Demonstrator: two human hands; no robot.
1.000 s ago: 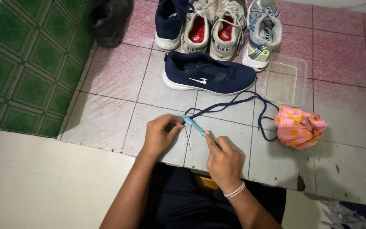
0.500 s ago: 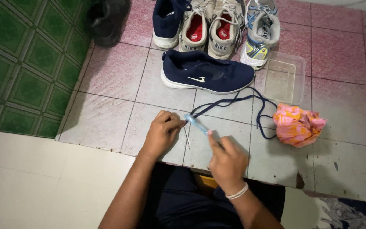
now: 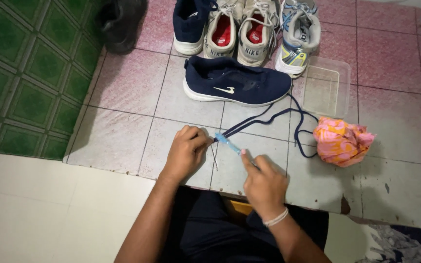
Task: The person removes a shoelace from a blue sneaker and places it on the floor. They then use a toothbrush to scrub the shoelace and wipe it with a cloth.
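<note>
- Pinching a small light-blue stick-like tool [image 3: 228, 144] at centre frame, just below the middle; my right hand [image 3: 265, 184] grasps its lower-right end between thumb and forefinger. What kind of tool it is, I cannot tell.
- My left hand [image 3: 187, 152] sits just left of the tool, fingers closed on the end of a dark navy shoelace [image 3: 274, 118]; the lace end meets the upper-left tip of the tool right at my fingertips.
- The lace runs up and to the right from my left hand, loops near the toe of a shoe, then trails down to the right in a loose curve.
- A thin pale strand hangs below my left hand; too fine to identify.
- A white band circles my right wrist [image 3: 275, 218].
- Navy sneaker [image 3: 237, 86] with white sole lies on its side above my hands, toe pointing to the right of the frame, no lace in its eyelets as far as I can see.
- Clear plastic tub [image 3: 326, 87] stands right of the sneaker's toe, upper right of centre.
- Pink-and-orange bundled cloth [image 3: 341, 142] lies right of my hands, below the tub, touching the lace's outer loop.
- Along the top edge: another navy shoe [image 3: 190, 24], a pair of grey-white shoes with red insoles [image 3: 239, 30], and a grey shoe with blue and yellow trim [image 3: 296, 36].
- A black shoe [image 3: 120, 22] sits upper left.
- All rest on pinkish mottled tiles [image 3: 123, 83]; green patterned tiles [image 3: 20, 73] fill the left of the frame, pale flooring the lower left.
</note>
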